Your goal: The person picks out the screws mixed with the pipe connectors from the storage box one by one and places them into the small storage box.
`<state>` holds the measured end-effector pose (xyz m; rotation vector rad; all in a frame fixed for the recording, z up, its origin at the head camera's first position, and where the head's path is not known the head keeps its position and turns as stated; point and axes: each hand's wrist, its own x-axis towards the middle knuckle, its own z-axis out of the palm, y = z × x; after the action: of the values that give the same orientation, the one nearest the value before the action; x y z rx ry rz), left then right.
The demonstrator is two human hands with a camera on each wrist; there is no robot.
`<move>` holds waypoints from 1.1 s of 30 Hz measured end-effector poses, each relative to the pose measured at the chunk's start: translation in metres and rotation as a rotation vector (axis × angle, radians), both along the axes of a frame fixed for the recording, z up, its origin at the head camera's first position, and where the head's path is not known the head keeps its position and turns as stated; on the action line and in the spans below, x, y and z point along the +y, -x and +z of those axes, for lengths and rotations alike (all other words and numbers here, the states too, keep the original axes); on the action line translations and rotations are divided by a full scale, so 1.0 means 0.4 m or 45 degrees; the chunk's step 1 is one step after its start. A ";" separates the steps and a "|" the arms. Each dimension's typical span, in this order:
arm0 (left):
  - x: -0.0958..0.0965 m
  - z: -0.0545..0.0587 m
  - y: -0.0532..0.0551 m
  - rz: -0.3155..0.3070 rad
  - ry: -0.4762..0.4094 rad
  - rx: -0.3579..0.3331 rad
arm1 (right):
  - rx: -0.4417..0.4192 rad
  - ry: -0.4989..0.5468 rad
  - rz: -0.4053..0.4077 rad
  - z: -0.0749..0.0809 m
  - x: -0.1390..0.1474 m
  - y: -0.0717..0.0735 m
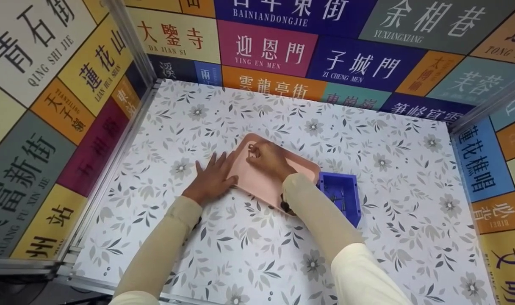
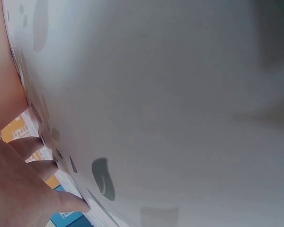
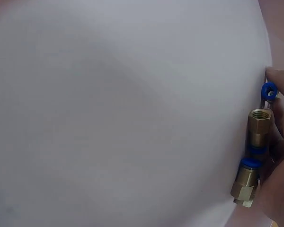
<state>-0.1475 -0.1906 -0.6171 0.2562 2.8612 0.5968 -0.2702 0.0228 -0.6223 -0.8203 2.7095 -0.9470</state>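
A pink tray [image 1: 257,184] lies at an angle on the flowered table surface. My left hand [image 1: 213,178] rests with spread fingers against its left edge; these fingers [image 2: 35,165] also show in the left wrist view. Over the tray's far left part, my right hand [image 1: 269,160] has its fingers curled around small brass push-in fittings with blue collars. The right wrist view shows one fitting [image 3: 259,128] upright, another fitting [image 3: 246,182] below it, and a blue-ringed end [image 3: 270,91] near the fingertips. The fingers partly hide them.
A blue open box [image 1: 346,186] stands against the tray's right side, with several thin dark pieces inside. My right sleeve [image 1: 317,216] passes in front of its near corner. Printed panels [image 1: 266,46] wall the table at the back and both sides.
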 end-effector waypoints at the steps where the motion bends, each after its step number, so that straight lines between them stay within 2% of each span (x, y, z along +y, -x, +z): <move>1: 0.000 0.001 0.000 -0.001 -0.001 -0.002 | 0.007 -0.014 -0.011 0.000 0.000 0.001; 6: 0.000 0.003 0.001 -0.006 0.002 -0.004 | 0.049 -0.078 -0.032 0.000 -0.001 0.004; 13: 0.000 0.006 0.001 -0.013 0.017 -0.013 | 0.067 -0.083 0.021 -0.004 -0.004 0.007; 23: 0.000 0.000 0.001 -0.008 0.004 -0.014 | 0.161 -0.157 0.053 -0.004 -0.006 0.007; 33: -0.001 0.001 -0.001 0.000 0.006 -0.011 | 0.094 0.033 0.056 -0.006 0.008 -0.002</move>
<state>-0.1472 -0.1912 -0.6167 0.2524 2.8540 0.5891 -0.2693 0.0258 -0.6247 -0.9340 2.7335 -0.9635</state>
